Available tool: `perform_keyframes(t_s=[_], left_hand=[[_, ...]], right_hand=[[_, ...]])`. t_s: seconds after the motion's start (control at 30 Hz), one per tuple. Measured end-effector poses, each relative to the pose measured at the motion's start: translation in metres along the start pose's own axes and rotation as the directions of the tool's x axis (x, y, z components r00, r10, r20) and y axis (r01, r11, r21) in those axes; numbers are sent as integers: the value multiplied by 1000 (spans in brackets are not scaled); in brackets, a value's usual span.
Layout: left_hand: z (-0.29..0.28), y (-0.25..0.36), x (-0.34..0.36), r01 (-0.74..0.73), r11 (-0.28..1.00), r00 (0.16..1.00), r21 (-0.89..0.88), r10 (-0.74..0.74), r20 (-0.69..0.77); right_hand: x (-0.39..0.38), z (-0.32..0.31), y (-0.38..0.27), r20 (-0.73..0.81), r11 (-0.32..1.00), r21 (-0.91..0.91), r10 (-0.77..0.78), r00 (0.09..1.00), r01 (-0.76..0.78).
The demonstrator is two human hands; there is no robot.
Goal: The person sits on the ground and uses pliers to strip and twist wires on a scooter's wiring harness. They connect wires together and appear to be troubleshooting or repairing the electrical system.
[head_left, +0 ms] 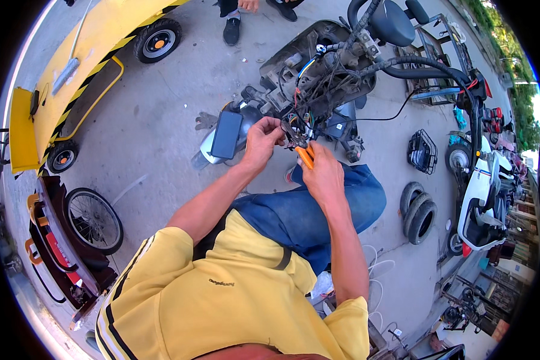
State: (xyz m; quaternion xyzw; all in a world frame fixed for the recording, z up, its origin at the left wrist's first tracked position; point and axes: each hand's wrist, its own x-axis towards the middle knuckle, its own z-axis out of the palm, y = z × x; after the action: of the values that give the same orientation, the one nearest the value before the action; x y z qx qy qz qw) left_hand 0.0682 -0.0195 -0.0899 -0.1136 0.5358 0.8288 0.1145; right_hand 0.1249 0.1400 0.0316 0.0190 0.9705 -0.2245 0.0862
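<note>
outdoors on grey concrete, the right hand grasps orange-handled pliers at the wire bundle of a stripped scooter at twelve o'clock; the left hand pinches wires. stacked tyres lie at three o'clock, a yellow cart at ten.

Both hands raised forward together, fingers curled.

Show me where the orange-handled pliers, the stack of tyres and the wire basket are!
orange-handled pliers (305, 157), head view, on the orange grip above the right hand.
stack of tyres (419, 213), head view, on the middle tyre's tread.
wire basket (422, 152), head view, on its mesh side.
</note>
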Motion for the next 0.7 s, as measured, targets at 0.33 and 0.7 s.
perform_keyframes(t_s=[0.33, 0.7], left_hand=[[-1, 7, -4, 15, 999, 999, 51, -13, -38], [-7, 2, 2, 27, 998, 1000, 59, -27, -6]], right_hand=[[15, 0, 0, -15, 958, -237, -171, 985, 163], [21, -1, 7, -6, 960, -198, -204, 979, 198]])
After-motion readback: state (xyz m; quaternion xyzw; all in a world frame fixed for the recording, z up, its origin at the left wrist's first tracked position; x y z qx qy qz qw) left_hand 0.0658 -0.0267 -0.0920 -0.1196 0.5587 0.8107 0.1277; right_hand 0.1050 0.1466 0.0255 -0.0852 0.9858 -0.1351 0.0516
